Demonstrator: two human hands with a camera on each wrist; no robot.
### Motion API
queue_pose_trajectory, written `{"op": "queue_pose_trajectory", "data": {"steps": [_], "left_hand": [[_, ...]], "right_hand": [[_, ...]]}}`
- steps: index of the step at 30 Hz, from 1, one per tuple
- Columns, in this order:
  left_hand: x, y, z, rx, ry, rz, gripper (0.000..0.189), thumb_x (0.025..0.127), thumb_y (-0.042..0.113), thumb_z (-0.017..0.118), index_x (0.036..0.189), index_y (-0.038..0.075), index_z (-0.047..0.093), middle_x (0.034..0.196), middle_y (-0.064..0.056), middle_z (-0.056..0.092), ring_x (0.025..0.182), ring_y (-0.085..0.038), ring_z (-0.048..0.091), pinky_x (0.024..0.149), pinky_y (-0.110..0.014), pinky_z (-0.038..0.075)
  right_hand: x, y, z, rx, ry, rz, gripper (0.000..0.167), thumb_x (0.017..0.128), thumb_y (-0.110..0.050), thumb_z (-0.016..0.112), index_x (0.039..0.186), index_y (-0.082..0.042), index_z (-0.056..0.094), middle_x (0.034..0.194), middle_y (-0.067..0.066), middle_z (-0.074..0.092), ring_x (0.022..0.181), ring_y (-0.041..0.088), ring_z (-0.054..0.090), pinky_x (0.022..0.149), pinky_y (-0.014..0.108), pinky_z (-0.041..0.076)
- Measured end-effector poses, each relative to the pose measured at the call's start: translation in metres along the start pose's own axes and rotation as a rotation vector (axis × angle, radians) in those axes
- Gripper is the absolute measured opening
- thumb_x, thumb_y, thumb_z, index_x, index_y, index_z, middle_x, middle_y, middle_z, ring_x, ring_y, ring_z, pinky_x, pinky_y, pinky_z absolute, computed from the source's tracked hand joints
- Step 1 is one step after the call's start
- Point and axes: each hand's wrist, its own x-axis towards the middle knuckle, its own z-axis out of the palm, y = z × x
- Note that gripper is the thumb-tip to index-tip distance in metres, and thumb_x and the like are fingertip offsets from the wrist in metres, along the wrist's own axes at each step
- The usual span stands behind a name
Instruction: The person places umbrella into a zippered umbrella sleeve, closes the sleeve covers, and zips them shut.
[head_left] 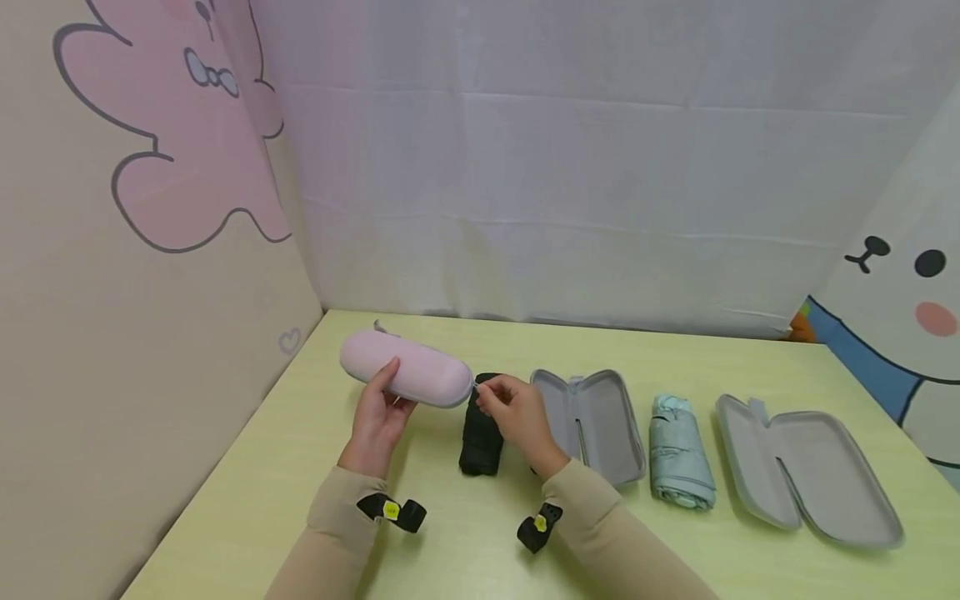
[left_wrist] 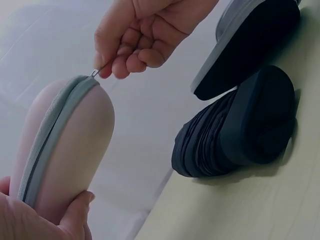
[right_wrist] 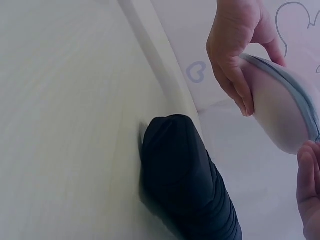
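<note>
A pale pink, rounded zip case (head_left: 408,367) is held above the table in my left hand (head_left: 378,421), thumb on the near side and fingers beneath. Grey zip tape (left_wrist: 50,135) runs along the case in the left wrist view, and its seam looks closed there. At the case's right end, my right hand (head_left: 519,412) pinches the small metal zip pull (left_wrist: 95,73) between thumb and forefinger. Below and behind the right hand, a black folded bundle (head_left: 480,442), pleated like a compact umbrella, lies on the table. What the case contains is hidden.
Right of the hands, a grey hinged case (head_left: 617,433) lies spread on the yellow-green table (head_left: 435,533). Beyond it are a mint-green rolled bundle (head_left: 681,454) and another spread grey case (head_left: 832,475). White cloth (head_left: 570,192) hangs behind the table.
</note>
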Motion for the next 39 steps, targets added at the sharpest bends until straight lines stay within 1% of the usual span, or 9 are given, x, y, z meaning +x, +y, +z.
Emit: {"op": "queue_pose_trajectory", "data": {"steps": [5,8,11,14,19,26,35,37,39], "left_hand": [[-0.001,-0.002,0.001,-0.035,0.032,0.011,0.059,0.092,0.013,0.057,0.139,0.015,0.022,0.120,-0.008,0.039,0.108,-0.022,0.047,0.088,-0.032,0.046],[-0.002,-0.003,0.003,-0.047,0.039,0.026,0.060,0.092,0.012,0.058,0.140,0.015,0.023,0.120,-0.008,0.039,0.109,-0.021,0.046,0.087,-0.032,0.046],[-0.003,-0.005,0.004,-0.054,0.041,0.043,0.059,0.092,0.012,0.058,0.140,0.015,0.023,0.120,-0.007,0.039,0.110,-0.021,0.045,0.086,-0.031,0.046],[-0.005,-0.005,0.006,-0.066,0.048,0.059,0.061,0.091,0.012,0.059,0.141,0.016,0.023,0.121,-0.006,0.040,0.111,-0.021,0.045,0.087,-0.031,0.045],[-0.007,-0.007,0.007,-0.091,0.053,0.079,0.063,0.091,0.012,0.060,0.142,0.017,0.023,0.123,-0.005,0.040,0.112,-0.021,0.043,0.092,-0.034,0.042],[-0.008,-0.011,0.007,-0.106,0.073,0.103,0.059,0.091,0.013,0.060,0.140,0.016,0.027,0.122,-0.006,0.040,0.111,-0.021,0.044,0.088,-0.032,0.044],[-0.010,-0.011,0.012,-0.137,0.093,0.086,0.057,0.091,0.014,0.059,0.139,0.013,0.028,0.120,-0.007,0.041,0.109,-0.021,0.044,0.089,-0.031,0.043],[-0.010,-0.010,0.012,-0.138,0.082,0.080,0.058,0.091,0.013,0.059,0.139,0.015,0.027,0.120,-0.007,0.040,0.108,-0.021,0.044,0.088,-0.031,0.044],[-0.010,-0.010,0.012,-0.135,0.059,0.066,0.057,0.091,0.013,0.060,0.138,0.016,0.027,0.119,-0.007,0.040,0.108,-0.021,0.044,0.087,-0.031,0.045]], "right_hand": [[-0.001,0.004,0.002,-0.014,-0.009,-0.024,0.007,0.085,0.006,0.062,0.079,0.006,0.064,0.069,0.017,0.064,0.061,0.029,0.061,0.056,0.023,0.049],[0.001,0.018,0.005,0.005,0.005,-0.026,0.007,0.086,0.004,0.063,0.080,0.005,0.065,0.070,0.015,0.064,0.062,0.029,0.061,0.056,0.024,0.050],[0.003,0.033,0.008,0.007,0.019,-0.027,0.006,0.086,0.001,0.064,0.080,0.003,0.066,0.069,0.011,0.065,0.062,0.024,0.062,0.057,0.025,0.051],[0.003,0.042,0.011,-0.008,0.001,-0.038,0.007,0.086,-0.003,0.064,0.082,0.002,0.067,0.070,0.006,0.065,0.062,0.018,0.061,0.057,0.024,0.050],[0.001,0.043,0.013,-0.040,-0.010,-0.067,0.009,0.088,-0.005,0.064,0.083,0.002,0.066,0.070,0.003,0.065,0.061,0.014,0.059,0.055,0.023,0.048],[0.000,0.044,0.016,-0.066,0.003,-0.123,0.007,0.087,-0.004,0.064,0.080,-0.002,0.066,0.070,0.002,0.064,0.059,0.010,0.058,0.053,0.023,0.048],[-0.002,0.039,0.016,-0.159,0.008,-0.227,0.005,0.085,-0.001,0.065,0.080,-0.002,0.065,0.071,0.000,0.061,0.059,0.009,0.052,0.054,0.022,0.046],[-0.002,0.039,0.015,-0.162,0.007,-0.222,0.005,0.085,-0.002,0.065,0.081,-0.002,0.066,0.071,0.000,0.061,0.059,0.008,0.052,0.054,0.022,0.046],[0.000,0.040,0.013,-0.139,0.011,-0.195,0.006,0.086,-0.004,0.065,0.081,-0.001,0.066,0.071,0.000,0.062,0.059,0.008,0.054,0.054,0.023,0.046]]}}
